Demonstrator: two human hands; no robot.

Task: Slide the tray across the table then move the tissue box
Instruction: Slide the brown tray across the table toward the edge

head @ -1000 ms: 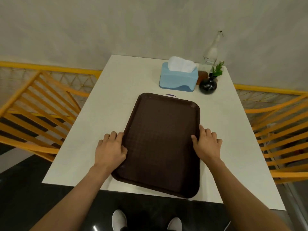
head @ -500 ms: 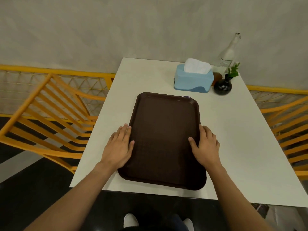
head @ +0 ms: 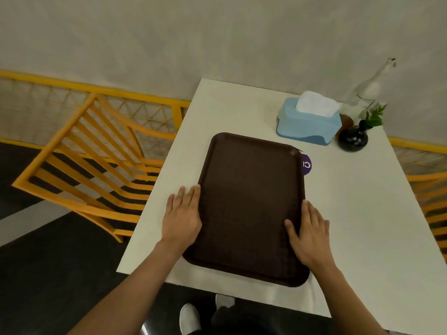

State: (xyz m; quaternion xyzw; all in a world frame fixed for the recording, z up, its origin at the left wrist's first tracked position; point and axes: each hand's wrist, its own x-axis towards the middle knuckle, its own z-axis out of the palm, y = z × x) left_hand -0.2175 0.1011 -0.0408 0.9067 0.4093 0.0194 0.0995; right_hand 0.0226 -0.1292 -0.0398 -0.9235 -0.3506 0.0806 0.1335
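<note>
A dark brown tray (head: pixel 249 201) lies flat on the white table (head: pixel 358 213), its near edge close to the table's front edge. My left hand (head: pixel 182 216) lies flat against the tray's left rim, fingers extended. On the tray's right rim rests my right hand (head: pixel 309 233), with its thumb over the rim onto the tray's surface. A light blue tissue box (head: pixel 308 124) with white tissue sticking out stands at the far right of the table, beyond the tray and apart from it.
A round black vase (head: pixel 352 140) with a green sprig and a clear glass bottle (head: pixel 370 88) stand right of the tissue box. A purple round sticker (head: pixel 306 164) shows beside the tray's far right corner. Yellow slatted chairs (head: pixel 96 165) flank the table.
The tray has slid to the left across the table under both hands, uncovering the purple sticker. The view has turned left, so the table sits further right in the frame.
</note>
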